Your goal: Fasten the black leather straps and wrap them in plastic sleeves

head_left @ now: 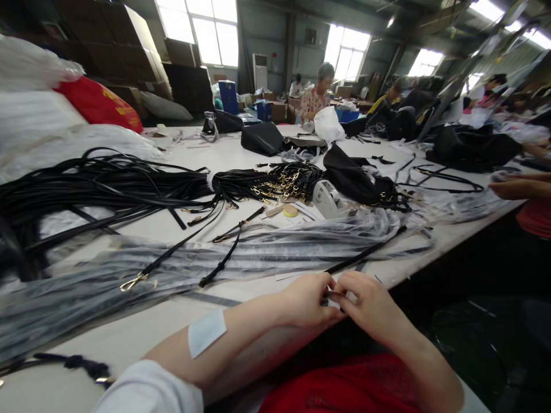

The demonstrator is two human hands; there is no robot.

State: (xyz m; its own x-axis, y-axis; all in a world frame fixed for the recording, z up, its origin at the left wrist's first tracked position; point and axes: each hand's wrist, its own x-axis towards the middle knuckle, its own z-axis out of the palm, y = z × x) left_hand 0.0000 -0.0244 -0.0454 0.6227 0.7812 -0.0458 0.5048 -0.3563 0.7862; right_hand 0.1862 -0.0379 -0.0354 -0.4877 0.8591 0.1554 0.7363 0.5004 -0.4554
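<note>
My left hand (307,298) and my right hand (370,304) meet at the table's near edge, fingers pinched together on the end of a black strap in a clear plastic sleeve (365,252). That strap runs up and to the right across the table (129,338). Just beyond my hands lies a layer of strap-filled clear sleeves (258,252). Two loose black straps with gold clasps (172,261) rest on top of them. A white patch sits on my left forearm.
A big bundle of black straps (107,186) fills the left. Gold-clasped straps (279,180), a tape dispenser (327,198) and black bags (357,178) lie mid-table. Another person's hand (516,186) reaches in at right. People work at the far end (318,94).
</note>
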